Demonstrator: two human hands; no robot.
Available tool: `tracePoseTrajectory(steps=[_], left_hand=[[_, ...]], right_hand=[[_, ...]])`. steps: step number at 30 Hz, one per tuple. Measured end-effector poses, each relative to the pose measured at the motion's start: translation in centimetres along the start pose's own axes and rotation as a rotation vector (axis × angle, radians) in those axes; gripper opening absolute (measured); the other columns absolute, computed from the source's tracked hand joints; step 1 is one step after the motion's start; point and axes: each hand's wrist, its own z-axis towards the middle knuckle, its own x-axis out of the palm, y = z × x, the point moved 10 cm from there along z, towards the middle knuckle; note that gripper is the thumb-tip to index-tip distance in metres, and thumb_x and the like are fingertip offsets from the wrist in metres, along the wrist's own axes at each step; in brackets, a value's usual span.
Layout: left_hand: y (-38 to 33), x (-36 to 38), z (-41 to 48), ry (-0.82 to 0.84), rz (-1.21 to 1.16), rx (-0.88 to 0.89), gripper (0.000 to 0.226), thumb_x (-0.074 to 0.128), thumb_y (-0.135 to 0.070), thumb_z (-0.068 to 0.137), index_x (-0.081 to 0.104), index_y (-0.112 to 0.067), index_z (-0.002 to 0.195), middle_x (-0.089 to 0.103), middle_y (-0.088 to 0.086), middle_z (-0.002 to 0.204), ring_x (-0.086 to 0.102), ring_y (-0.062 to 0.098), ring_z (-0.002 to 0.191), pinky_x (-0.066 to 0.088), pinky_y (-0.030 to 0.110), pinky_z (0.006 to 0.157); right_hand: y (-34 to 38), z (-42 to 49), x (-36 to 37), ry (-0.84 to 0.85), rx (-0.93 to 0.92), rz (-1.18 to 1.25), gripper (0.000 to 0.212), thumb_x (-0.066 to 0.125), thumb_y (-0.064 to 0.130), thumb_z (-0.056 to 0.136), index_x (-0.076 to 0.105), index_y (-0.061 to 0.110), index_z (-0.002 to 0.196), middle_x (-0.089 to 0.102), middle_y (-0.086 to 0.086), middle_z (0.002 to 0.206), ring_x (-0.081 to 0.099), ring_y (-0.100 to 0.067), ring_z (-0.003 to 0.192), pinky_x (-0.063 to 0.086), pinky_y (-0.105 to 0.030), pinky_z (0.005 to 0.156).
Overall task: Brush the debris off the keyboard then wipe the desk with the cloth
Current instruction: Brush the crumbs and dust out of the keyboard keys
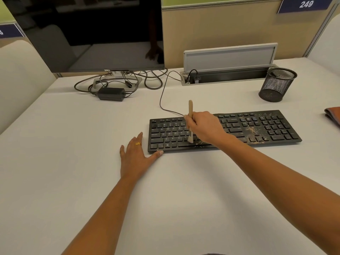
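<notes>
The brush [190,108] is gripped upright in the right hand [204,127], fingers curled round the handle, with the bristles down on the keyboard [165,133] just below-left of that hand. Most of the debris [251,128] is seen further to that hand's right, plus a few specks by the bristles. The left hand [137,156] is laid flat on the desk [73,144], fingers straight and spread, thumb tip at the keyboard's near corner, and the cloth [333,115] is left well off past the right hand.
</notes>
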Motion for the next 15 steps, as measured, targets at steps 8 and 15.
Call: tracePoseTrajectory(steps=[8,15], left_hand=[[0.2,0.1,0.1,0.001,0.014,-0.007,0.096,0.06,-0.065,0.077,0.022,-0.017,0.15,0.028,0.001,0.155,0.019,0.013,0.144,0.001,0.042,0.119],[0.3,0.1,0.1,0.007,0.032,-0.01,0.096,0.058,-0.066,0.078,0.02,-0.017,0.151,0.027,0.001,0.155,0.018,0.012,0.145,0.0,0.041,0.119]], right_hand=[[0.2,0.1,1.4,0.195,-0.092,-0.014,0.049,0.037,0.047,0.096,0.069,0.01,0.09,0.068,-0.005,0.085,0.059,-0.019,0.075,0.043,-0.032,0.064],[-0.8,-0.3,0.2,0.135,-0.054,-0.085,0.047,0.033,0.04,0.1,0.065,0.011,0.081,0.051,0.007,0.065,0.047,-0.013,0.063,0.028,-0.027,0.053]])
